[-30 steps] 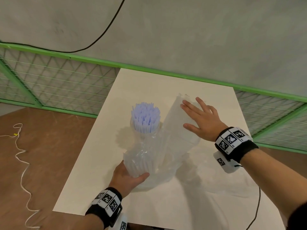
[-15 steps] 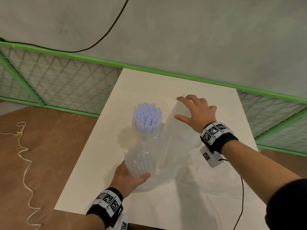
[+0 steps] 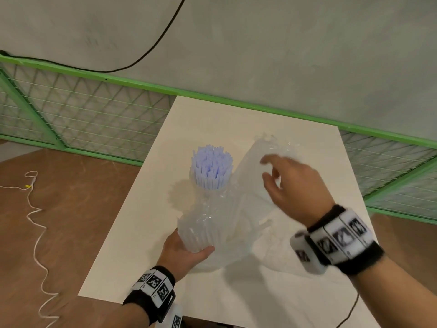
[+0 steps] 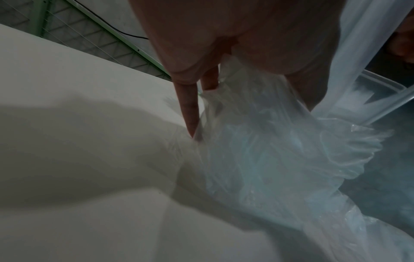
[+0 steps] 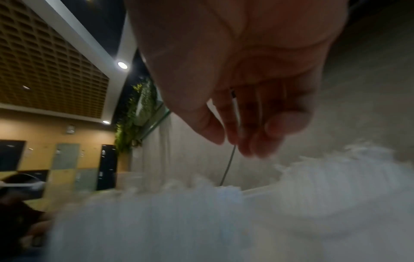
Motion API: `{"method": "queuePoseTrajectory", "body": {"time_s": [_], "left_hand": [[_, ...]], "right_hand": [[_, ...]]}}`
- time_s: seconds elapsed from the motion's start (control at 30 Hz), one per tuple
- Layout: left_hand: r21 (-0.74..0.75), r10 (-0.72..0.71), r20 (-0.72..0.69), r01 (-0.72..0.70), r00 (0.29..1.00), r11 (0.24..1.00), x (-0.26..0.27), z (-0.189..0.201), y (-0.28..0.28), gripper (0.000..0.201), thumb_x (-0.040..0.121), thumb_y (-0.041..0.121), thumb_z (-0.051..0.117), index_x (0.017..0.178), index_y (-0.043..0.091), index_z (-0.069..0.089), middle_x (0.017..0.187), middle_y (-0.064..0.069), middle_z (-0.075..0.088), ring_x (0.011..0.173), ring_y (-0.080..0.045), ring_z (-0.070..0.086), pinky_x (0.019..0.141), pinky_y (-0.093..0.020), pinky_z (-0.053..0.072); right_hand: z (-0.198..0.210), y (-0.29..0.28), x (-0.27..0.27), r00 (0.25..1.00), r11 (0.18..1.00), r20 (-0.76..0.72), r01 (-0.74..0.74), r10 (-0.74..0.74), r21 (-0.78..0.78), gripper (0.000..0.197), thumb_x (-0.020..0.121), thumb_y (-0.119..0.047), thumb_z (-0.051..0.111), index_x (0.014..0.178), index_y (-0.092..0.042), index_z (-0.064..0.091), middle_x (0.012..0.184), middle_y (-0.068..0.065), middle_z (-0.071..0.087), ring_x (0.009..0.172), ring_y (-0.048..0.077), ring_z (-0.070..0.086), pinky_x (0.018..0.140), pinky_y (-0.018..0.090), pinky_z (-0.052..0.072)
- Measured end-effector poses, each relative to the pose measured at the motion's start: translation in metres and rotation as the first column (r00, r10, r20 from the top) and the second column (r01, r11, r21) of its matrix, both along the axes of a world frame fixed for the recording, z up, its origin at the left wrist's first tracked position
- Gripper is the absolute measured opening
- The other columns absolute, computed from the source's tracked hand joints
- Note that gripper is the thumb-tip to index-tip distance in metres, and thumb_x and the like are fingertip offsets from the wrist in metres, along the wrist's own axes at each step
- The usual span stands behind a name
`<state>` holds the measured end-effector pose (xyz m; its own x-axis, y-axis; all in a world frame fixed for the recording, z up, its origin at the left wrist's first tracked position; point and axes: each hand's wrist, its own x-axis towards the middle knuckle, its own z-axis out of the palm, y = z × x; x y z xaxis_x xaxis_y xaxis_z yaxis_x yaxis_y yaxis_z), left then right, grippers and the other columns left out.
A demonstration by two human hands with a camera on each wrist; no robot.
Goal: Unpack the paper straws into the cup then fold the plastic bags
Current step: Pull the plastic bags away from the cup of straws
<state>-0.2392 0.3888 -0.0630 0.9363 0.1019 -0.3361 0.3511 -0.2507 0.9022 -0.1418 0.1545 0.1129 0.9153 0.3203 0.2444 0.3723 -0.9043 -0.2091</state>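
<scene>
A clear cup (image 3: 208, 189) stands mid-table, packed with pale blue-white paper straws (image 3: 211, 165). Just in front of it my left hand (image 3: 184, 253) grips the lower end of a clear plastic bag (image 3: 201, 229) with white straws showing inside; the left wrist view has my fingers (image 4: 189, 109) curled round that crinkled bag (image 4: 268, 141). A second, flattened clear bag (image 3: 250, 176) leans to the right of the cup. My right hand (image 3: 292, 185) hovers blurred over it, fingers loosely bent and holding nothing. The right wrist view shows that hand (image 5: 246, 115) above the bag (image 5: 224, 221).
The white table (image 3: 189, 124) ends at a green mesh fence (image 3: 94, 110) along a grey wall. A black cable (image 3: 153, 43) hangs on the wall. A white cord (image 3: 35, 209) lies on the brown floor to the left.
My right hand slid up the flattened bag to its far end, then lifted off and drew back towards me with its fingers bending. The left hand has kept its grip.
</scene>
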Motion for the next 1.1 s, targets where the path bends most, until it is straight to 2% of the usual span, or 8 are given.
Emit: {"method": "queuePoseTrajectory", "body": {"time_s": [0.17,0.27,0.37,0.5,0.57,0.73,0.93,1.1], "left_hand": [[0.006,0.005,0.013,-0.005,1.000,1.000,-0.001,0.006,0.001,0.052,0.060,0.029,0.092,0.103,0.031,0.065,0.092,0.011,0.074,0.085,0.004,0.068,0.080,-0.018,0.052],[-0.015,0.014,0.018,-0.014,1.000,1.000,-0.002,0.008,0.000,0.049,0.060,0.023,0.092,0.100,0.030,0.065,0.091,0.011,0.074,0.084,0.006,0.067,0.077,-0.014,0.051],[-0.019,0.020,0.025,-0.020,0.999,1.000,-0.003,0.007,-0.001,0.051,0.059,0.024,0.093,0.101,0.031,0.064,0.092,0.013,0.074,0.085,0.004,0.068,0.079,-0.015,0.051],[-0.011,0.004,0.029,-0.004,1.000,1.000,-0.005,0.007,0.000,0.052,0.059,0.028,0.092,0.103,0.032,0.065,0.094,0.013,0.074,0.087,0.003,0.068,0.081,-0.019,0.051],[-0.014,0.002,0.038,-0.001,0.999,1.000,-0.007,0.008,0.000,0.052,0.060,0.026,0.092,0.103,0.033,0.064,0.095,0.015,0.074,0.089,0.004,0.067,0.080,-0.016,0.050],[-0.029,-0.009,0.043,0.010,0.999,1.000,-0.011,0.013,0.002,0.051,0.064,0.021,0.090,0.102,0.037,0.061,0.093,0.017,0.073,0.089,0.009,0.065,0.071,-0.004,0.047],[-0.032,0.001,0.046,0.001,0.999,0.999,-0.012,0.011,0.005,0.051,0.062,0.027,0.091,0.101,0.040,0.061,0.094,0.022,0.072,0.091,0.006,0.066,0.080,-0.015,0.049],[-0.019,0.006,0.062,-0.004,0.998,1.000,-0.012,0.012,0.005,0.053,0.061,0.026,0.091,0.102,0.040,0.060,0.096,0.016,0.073,0.091,0.005,0.066,0.081,-0.016,0.049]], "right_hand": [[-0.028,-0.001,-0.073,0.950,0.997,-0.311,0.004,-0.028,-0.079,0.073,0.088,-0.039,0.049,0.146,-0.041,0.006,0.078,-0.003,0.066,0.086,0.026,0.067,0.075,0.039,0.051],[-0.048,-0.001,-0.084,0.908,0.989,-0.419,0.072,-0.011,0.131,0.084,0.088,-0.042,0.058,0.148,-0.046,-0.002,0.103,-0.002,0.067,0.097,0.020,0.065,0.082,0.036,0.049],[-0.068,0.008,-0.079,0.888,0.910,-0.451,0.115,0.085,0.399,0.087,0.089,-0.030,0.063,0.148,-0.049,0.002,0.141,-0.005,0.050,0.119,0.015,0.057,0.098,0.028,0.043],[-0.081,0.027,-0.063,0.913,0.854,-0.370,0.049,0.172,0.517,0.090,0.088,-0.014,0.060,0.151,-0.043,0.004,0.146,-0.012,0.042,0.125,0.007,0.050,0.097,0.005,0.032],[-0.081,0.036,-0.057,0.915,0.820,-0.326,-0.008,0.237,0.572,0.092,0.085,-0.009,0.061,0.152,-0.039,0.006,0.149,-0.010,0.041,0.131,0.004,0.044,0.101,0.005,0.030],[-0.083,0.047,-0.042,0.924,0.799,-0.233,-0.112,0.302,0.591,0.086,0.082,-0.007,0.066,0.149,-0.034,0.022,0.130,-0.008,0.052,0.116,-0.005,0.046,0.097,0.006,0.031],[-0.088,0.052,-0.037,0.950,0.798,-0.102,-0.188,0.297,0.573,0.047,0.079,-0.010,0.074,0.122,-0.018,0.057,0.110,-0.003,0.054,0.104,-0.002,0.050,0.090,0.007,0.033],[-0.089,0.055,-0.041,0.968,0.765,-0.110,-0.107,0.227,0.635,0.026,0.085,-0.016,0.074,0.106,-0.018,0.059,0.106,-0.014,0.064,0.098,-0.005,0.057,0.086,0.006,0.036]]}}
